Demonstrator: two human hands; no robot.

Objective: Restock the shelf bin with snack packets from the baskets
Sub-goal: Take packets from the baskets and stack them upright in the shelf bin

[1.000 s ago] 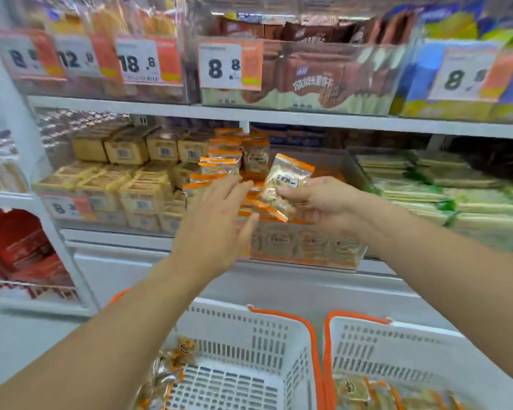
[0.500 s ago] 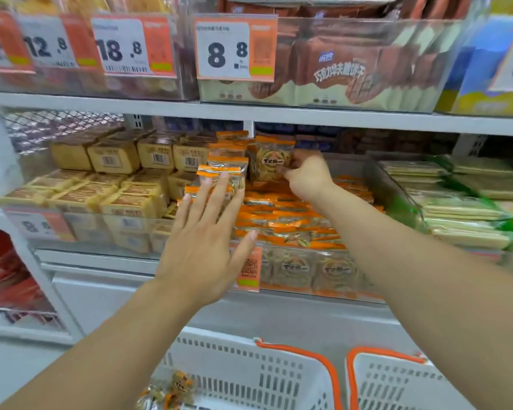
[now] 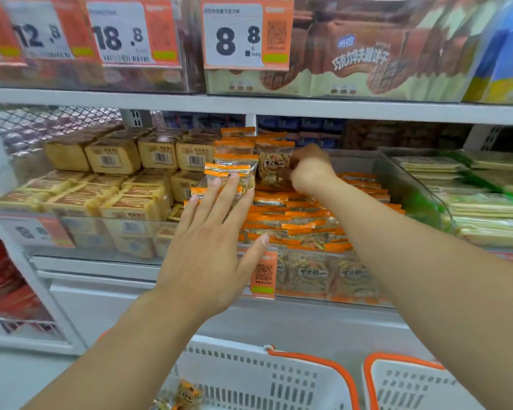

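A clear shelf bin point(image 3: 365, 164) on the middle shelf holds several orange-edged snack packets, some standing at the back left, others lying flat. My right hand point(image 3: 310, 168) reaches deep into the bin and pinches an upright snack packet point(image 3: 271, 167) at the back. My left hand point(image 3: 212, 238) is spread flat with straight fingers, its fingertips against the leaning stack of packets point(image 3: 234, 170) at the bin's left side. Two white baskets with orange rims sit below: the left basket point(image 3: 258, 380) shows a few packets point(image 3: 187, 395) inside, the right basket point(image 3: 409, 386) is only partly seen.
Yellow boxed snacks point(image 3: 113, 184) fill the bin to the left, green flat packs point(image 3: 483, 196) the bin to the right. The upper shelf point(image 3: 249, 105) carries brown biscuit packs and price tags. An orange label point(image 3: 262, 273) hangs on the bin's front.
My right hand carried a packet from in front of the bin to its back and holds it upright there. My left hand stayed against the stack. The view moved closer to the shelf.
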